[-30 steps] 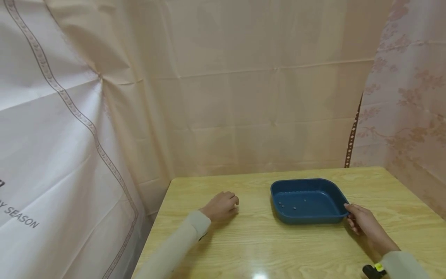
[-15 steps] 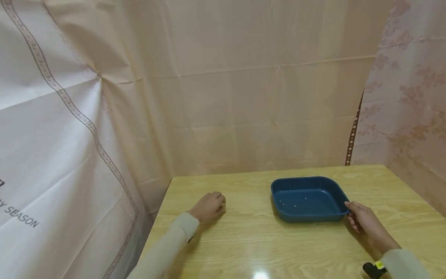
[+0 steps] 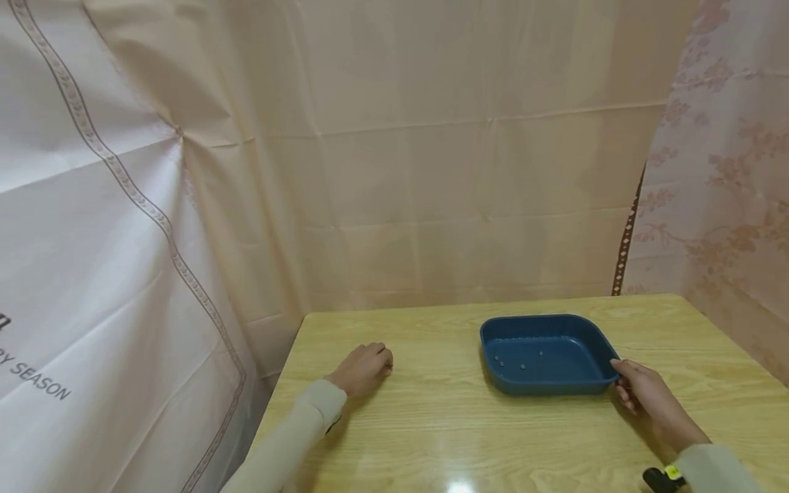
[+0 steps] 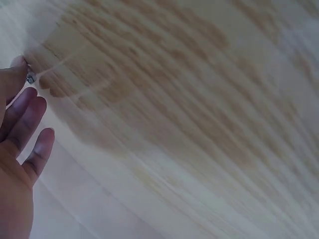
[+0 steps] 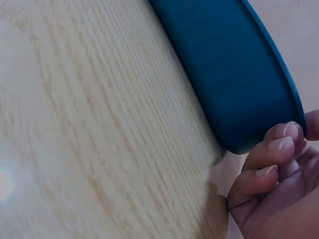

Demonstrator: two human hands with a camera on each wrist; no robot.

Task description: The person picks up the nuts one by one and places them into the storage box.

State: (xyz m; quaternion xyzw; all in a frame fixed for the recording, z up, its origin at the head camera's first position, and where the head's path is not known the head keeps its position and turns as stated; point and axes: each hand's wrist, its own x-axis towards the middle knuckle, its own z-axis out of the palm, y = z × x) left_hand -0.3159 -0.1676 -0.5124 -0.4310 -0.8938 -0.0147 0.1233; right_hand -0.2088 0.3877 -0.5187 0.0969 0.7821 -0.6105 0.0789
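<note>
A blue tray (image 3: 555,389) stands on the wooden table, with several tiny metal nuts (image 3: 522,366) scattered over its floor. My right hand (image 3: 647,397) pinches the tray's near right corner; in the right wrist view its curled fingers (image 5: 276,145) lie under the rim and the thumb is mostly cut off by the frame edge. To the left of the tray, my left hand (image 3: 364,368) hovers low over or touches the table, fingers bent downward. Between its thumb and index fingertips the left wrist view shows a small metal nut (image 4: 31,78), partly hidden.
The table (image 3: 425,438) has a light wood grain and reflects a bright spot near its front. Beige cloth (image 3: 456,205) hangs behind it, with a printed white sheet (image 3: 92,274) at left. A black strap piece (image 3: 662,479) shows at my right sleeve.
My left hand has drawn leftward across the table, away from the tray, mostly in the first half second. The right hand keeps its hold on the corner, and the tray stays put.
</note>
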